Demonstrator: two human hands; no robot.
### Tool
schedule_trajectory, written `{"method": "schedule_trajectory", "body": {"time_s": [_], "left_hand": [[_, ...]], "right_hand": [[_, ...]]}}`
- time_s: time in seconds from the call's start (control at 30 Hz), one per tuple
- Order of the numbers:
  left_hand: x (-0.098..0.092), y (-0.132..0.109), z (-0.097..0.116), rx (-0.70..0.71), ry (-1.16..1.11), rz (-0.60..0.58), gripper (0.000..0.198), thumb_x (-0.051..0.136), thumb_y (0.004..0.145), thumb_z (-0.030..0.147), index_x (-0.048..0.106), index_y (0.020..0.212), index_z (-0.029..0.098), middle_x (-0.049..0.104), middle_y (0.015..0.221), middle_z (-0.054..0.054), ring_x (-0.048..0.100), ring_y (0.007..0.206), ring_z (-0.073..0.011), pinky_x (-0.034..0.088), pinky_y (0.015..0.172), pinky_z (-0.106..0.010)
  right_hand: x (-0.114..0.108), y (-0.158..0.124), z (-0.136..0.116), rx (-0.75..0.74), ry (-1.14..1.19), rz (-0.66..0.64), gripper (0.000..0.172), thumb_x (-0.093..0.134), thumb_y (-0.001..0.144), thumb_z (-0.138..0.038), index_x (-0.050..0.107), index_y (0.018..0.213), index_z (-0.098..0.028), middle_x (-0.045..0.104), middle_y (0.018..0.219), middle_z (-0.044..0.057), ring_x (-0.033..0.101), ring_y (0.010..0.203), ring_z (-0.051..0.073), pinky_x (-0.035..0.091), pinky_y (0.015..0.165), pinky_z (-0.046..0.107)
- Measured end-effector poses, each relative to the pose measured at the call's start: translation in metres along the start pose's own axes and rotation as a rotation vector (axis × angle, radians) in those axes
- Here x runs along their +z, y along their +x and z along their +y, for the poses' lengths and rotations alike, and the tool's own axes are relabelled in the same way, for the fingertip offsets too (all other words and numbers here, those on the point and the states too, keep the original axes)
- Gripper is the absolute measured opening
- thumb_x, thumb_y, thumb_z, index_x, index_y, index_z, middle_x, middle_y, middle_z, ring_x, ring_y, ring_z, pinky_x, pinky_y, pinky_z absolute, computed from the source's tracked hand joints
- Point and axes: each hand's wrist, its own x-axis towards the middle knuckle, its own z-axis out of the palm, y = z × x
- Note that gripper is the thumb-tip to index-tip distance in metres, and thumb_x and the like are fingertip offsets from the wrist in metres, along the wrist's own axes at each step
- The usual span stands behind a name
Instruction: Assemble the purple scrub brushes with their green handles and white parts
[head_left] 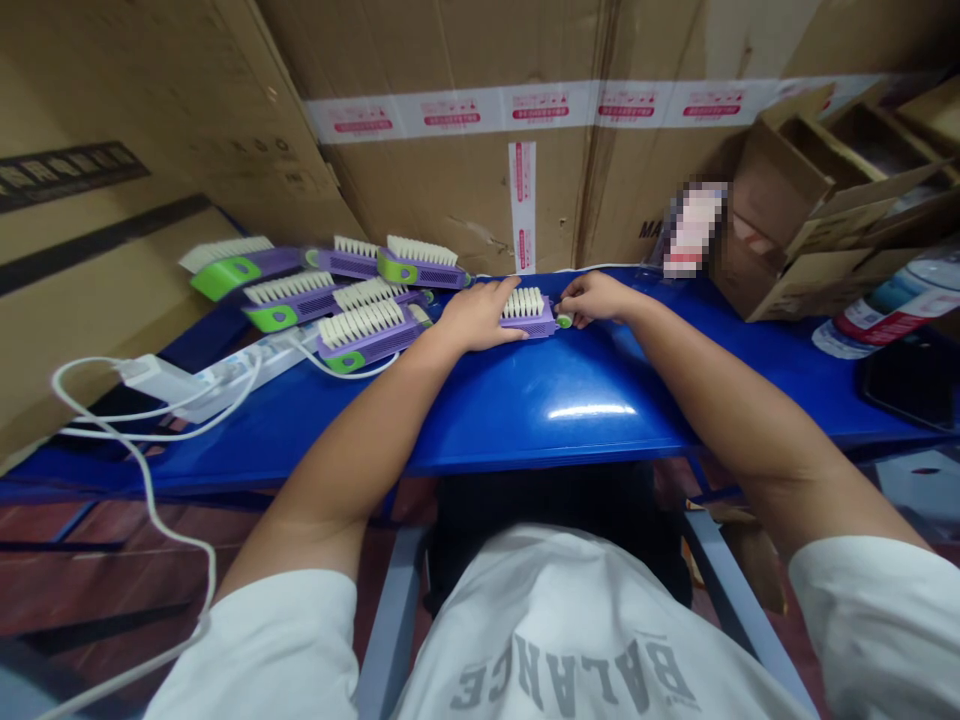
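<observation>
A purple brush with white bristles (pixel 526 304) lies on the blue table (pixel 555 400) between my hands. My left hand (pixel 480 315) is wrapped over its left end, fingers on the far side and thumb on the near side. At its right end, my right hand (pixel 589 300) pinches a small round green piece (pixel 564 321) that meets the brush. Several more purple and green brushes (pixel 361 325) are piled to the left of my left hand, bristles up.
A white power strip (pixel 232 378) with cables lies at the left. Tall cardboard (pixel 450 180) stands behind the table. On the right are open cardboard boxes (pixel 795 200), a bottle (pixel 885 310), a dark phone (pixel 911 385) and a pixelated object (pixel 696 230).
</observation>
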Motion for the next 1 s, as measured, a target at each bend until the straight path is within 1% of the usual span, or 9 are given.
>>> {"method": "schedule_trajectory", "body": {"time_s": [0.1,0.23,0.37,0.47,0.63,0.8,1.0], "left_hand": [[0.001,0.000,-0.001,0.005,-0.001,0.008,0.102,0.085,0.097,0.062,0.044,0.182,0.021,0.066,0.174,-0.022,0.067,0.154,-0.0470,0.056,0.126,-0.056],[0.001,0.000,-0.001,0.005,0.002,0.007,0.102,0.085,0.097,0.063,0.044,0.182,0.021,0.066,0.173,-0.022,0.067,0.154,-0.0471,0.055,0.125,-0.055],[-0.006,-0.002,0.005,-0.023,0.018,-0.040,0.102,0.083,0.099,0.062,0.041,0.184,0.023,0.062,0.177,-0.020,0.064,0.159,-0.0443,0.053,0.128,-0.052],[-0.010,-0.004,0.010,-0.039,0.031,-0.072,0.102,0.082,0.101,0.061,0.038,0.184,0.021,0.059,0.180,-0.021,0.062,0.161,-0.0435,0.051,0.130,-0.050],[-0.012,-0.004,0.011,-0.047,0.036,-0.081,0.101,0.083,0.101,0.060,0.039,0.184,0.022,0.060,0.179,-0.020,0.062,0.161,-0.0427,0.051,0.130,-0.049],[-0.009,-0.003,0.009,-0.043,0.033,-0.072,0.101,0.082,0.101,0.061,0.039,0.184,0.023,0.060,0.179,-0.019,0.061,0.161,-0.0420,0.050,0.130,-0.048],[-0.008,-0.003,0.009,-0.038,0.028,-0.068,0.100,0.082,0.102,0.061,0.039,0.184,0.022,0.060,0.180,-0.019,0.061,0.161,-0.0420,0.051,0.129,-0.048]], "right_hand": [[0.000,-0.002,-0.002,-0.003,0.016,-0.006,0.027,0.096,0.087,-0.003,0.074,0.083,-0.017,0.074,0.063,0.003,0.070,0.053,0.014,0.064,0.050,0.023],[0.003,-0.006,-0.006,0.000,0.044,-0.002,0.027,0.089,0.090,0.004,0.073,0.084,-0.016,0.073,0.062,0.002,0.069,0.051,0.014,0.062,0.048,0.022],[0.005,-0.008,-0.009,0.018,0.037,-0.006,0.028,0.085,0.096,0.002,0.071,0.081,-0.017,0.073,0.062,0.002,0.070,0.052,0.014,0.063,0.051,0.023],[0.006,-0.008,-0.009,0.018,0.019,-0.012,0.028,0.083,0.098,0.000,0.071,0.079,-0.017,0.074,0.063,0.003,0.071,0.054,0.014,0.064,0.054,0.023],[0.005,-0.006,-0.008,0.021,0.003,-0.017,0.024,0.085,0.097,-0.003,0.074,0.080,-0.016,0.077,0.067,0.005,0.072,0.058,0.015,0.069,0.062,0.026],[0.005,-0.006,-0.008,0.022,0.013,-0.019,0.025,0.085,0.097,-0.001,0.074,0.080,-0.016,0.076,0.066,0.004,0.072,0.057,0.015,0.067,0.060,0.025],[0.004,-0.004,-0.005,0.025,0.025,-0.033,0.021,0.087,0.093,-0.002,0.076,0.082,-0.016,0.077,0.068,0.004,0.072,0.058,0.014,0.072,0.067,0.028]]}}
